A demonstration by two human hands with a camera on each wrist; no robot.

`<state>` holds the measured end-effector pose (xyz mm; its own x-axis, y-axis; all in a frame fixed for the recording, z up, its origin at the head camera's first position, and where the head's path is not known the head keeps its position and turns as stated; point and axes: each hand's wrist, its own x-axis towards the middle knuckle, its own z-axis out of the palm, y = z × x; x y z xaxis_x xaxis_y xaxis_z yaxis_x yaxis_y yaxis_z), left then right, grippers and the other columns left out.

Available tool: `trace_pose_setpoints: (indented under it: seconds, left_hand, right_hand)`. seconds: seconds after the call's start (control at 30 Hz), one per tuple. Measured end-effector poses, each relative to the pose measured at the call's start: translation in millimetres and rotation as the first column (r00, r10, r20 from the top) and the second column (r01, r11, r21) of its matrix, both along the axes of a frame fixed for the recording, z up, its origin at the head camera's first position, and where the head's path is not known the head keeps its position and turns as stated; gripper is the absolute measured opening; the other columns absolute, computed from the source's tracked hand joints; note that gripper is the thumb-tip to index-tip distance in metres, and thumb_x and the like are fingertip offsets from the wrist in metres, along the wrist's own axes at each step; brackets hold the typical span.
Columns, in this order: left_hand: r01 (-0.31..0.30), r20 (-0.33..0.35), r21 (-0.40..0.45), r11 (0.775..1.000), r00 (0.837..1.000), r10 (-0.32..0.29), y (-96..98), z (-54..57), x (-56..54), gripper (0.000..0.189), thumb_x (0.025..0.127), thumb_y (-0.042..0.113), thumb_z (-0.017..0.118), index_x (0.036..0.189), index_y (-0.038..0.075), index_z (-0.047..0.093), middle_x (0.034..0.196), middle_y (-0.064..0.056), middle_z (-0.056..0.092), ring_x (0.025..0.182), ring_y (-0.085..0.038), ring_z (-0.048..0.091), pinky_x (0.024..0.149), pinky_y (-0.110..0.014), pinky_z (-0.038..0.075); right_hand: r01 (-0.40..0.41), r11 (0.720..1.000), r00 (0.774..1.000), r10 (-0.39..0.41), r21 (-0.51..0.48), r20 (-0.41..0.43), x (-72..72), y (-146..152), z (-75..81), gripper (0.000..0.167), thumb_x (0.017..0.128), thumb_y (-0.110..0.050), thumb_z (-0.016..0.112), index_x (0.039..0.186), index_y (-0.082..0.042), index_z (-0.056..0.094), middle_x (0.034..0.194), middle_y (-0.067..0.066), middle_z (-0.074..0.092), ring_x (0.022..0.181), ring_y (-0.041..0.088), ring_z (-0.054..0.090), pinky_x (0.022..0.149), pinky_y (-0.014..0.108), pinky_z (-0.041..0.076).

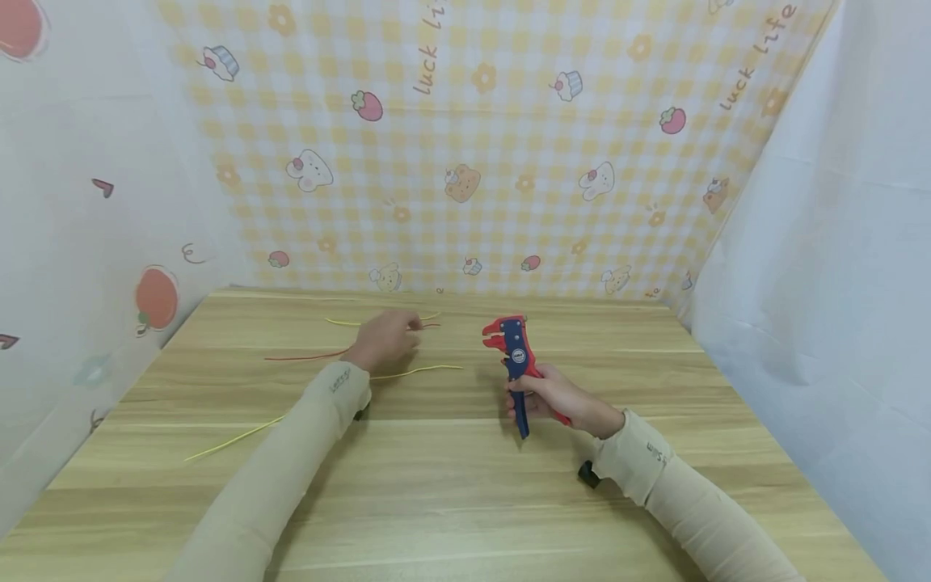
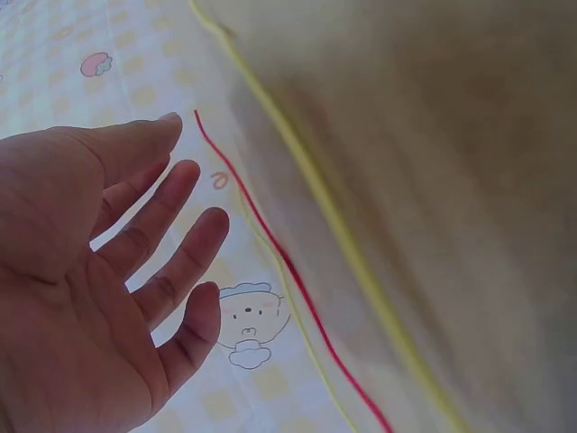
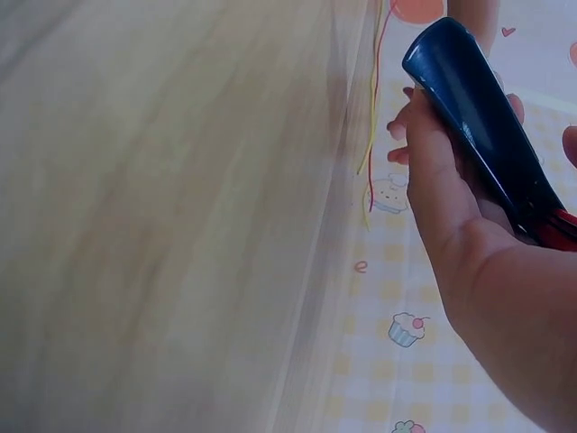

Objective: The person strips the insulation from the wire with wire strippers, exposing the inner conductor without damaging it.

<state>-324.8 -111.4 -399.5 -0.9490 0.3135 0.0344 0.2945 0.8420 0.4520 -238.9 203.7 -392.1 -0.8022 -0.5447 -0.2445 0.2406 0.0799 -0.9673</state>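
Observation:
My right hand [image 1: 556, 398] grips a blue-and-red wire stripper [image 1: 516, 364] by its handles, its head pointing away over the table. In the right wrist view, the dark blue handle [image 3: 478, 117] lies across the fingers of my right hand [image 3: 451, 198]. Over a red wire [image 1: 305, 357] is my left hand [image 1: 387, 338]. The left wrist view shows this hand [image 2: 99, 262] with fingers loosely bent and nothing between them, apart from the red wire [image 2: 293, 262]. One yellow wire [image 1: 342, 322] lies behind; another yellow wire [image 1: 233, 440] runs nearer, partly hidden under the left sleeve.
The wooden tabletop [image 1: 451, 501] reaches back to a yellow checked cloth [image 1: 494, 145] with printed figures. White cloths hang at the left [image 1: 94, 259] and right [image 1: 822, 267]. A black wrist device [image 1: 589, 474] shows below the right sleeve.

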Motion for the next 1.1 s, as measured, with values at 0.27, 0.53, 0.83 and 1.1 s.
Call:
trace_pose_setpoints:
  seconds: [0.27,0.53,0.83,1.1]
  left_hand:
    - [0.001,-0.011,-0.042,0.999,1.000,-0.001,0.7,12.5,-4.8,0.036,0.099,0.020,0.060,0.132,0.008,0.060,0.136,-0.011,0.060,0.125,-0.035,0.055,0.096,-0.056,0.047]
    - [-0.032,0.021,-0.039,0.999,0.999,0.033,2.5,21.3,-8.4,0.034,0.099,0.022,0.059,0.131,0.009,0.061,0.136,-0.008,0.061,0.128,-0.034,0.052,0.103,-0.057,0.039]
    - [-0.062,0.049,-0.059,0.996,0.997,0.065,2.6,15.8,-13.6,0.034,0.098,0.021,0.062,0.129,0.011,0.062,0.135,-0.009,0.061,0.125,-0.033,0.054,0.101,-0.056,0.039]
    - [-0.071,0.059,-0.080,0.994,0.995,0.076,-3.2,13.3,-19.8,0.033,0.094,0.018,0.065,0.125,0.006,0.064,0.130,-0.014,0.064,0.120,-0.035,0.057,0.100,-0.058,0.040]
  right_hand:
    - [-0.003,1.000,1.000,0.003,0.009,0.001,-0.6,1.0,-0.7,0.045,0.097,-0.015,0.053,0.127,0.014,0.038,0.093,0.012,0.064,0.081,0.021,0.069,0.083,0.043,0.057]
    - [-0.014,1.000,1.000,0.013,-0.009,-0.016,-2.1,0.9,-0.1,0.060,0.096,-0.013,0.052,0.143,0.011,0.023,0.091,0.011,0.063,0.079,0.022,0.069,0.083,0.045,0.057]
    - [-0.016,1.000,0.999,0.016,-0.002,-0.032,1.0,0.1,1.9,0.054,0.097,-0.012,0.052,0.139,0.013,0.029,0.092,0.013,0.064,0.081,0.023,0.070,0.084,0.046,0.057]
    - [-0.015,1.000,0.999,0.016,0.018,-0.036,2.2,-1.8,2.1,0.039,0.096,-0.013,0.053,0.120,0.016,0.044,0.091,0.011,0.066,0.082,0.023,0.071,0.083,0.046,0.057]
